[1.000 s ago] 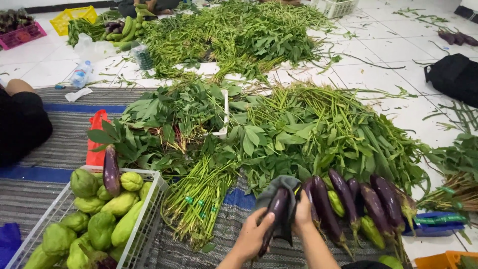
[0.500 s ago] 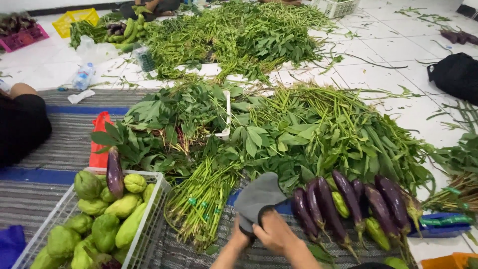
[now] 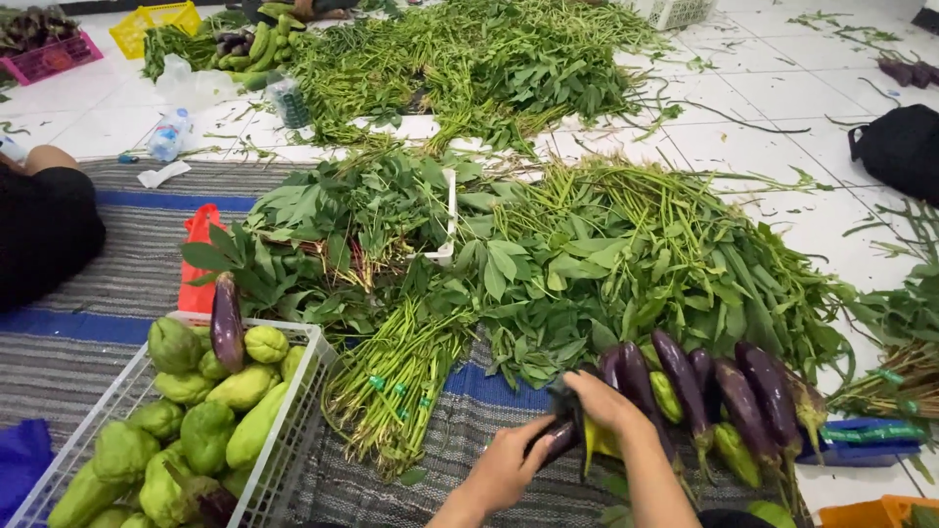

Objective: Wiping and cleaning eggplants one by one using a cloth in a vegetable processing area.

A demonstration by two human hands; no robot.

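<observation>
Eggplant [image 3: 558, 442] gripped in left hand [image 3: 509, 467], right hand [image 3: 602, 403] pinching dark cloth [image 3: 565, 401]; row of eggplants [image 3: 724, 391] waiting alongside.

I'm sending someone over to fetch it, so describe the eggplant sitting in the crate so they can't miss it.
Find the white plastic crate at the lower left, full of pale green chayotes. The eggplant lies over its far rim, the only dark purple, long thing among those lumpy green ones.
</observation>
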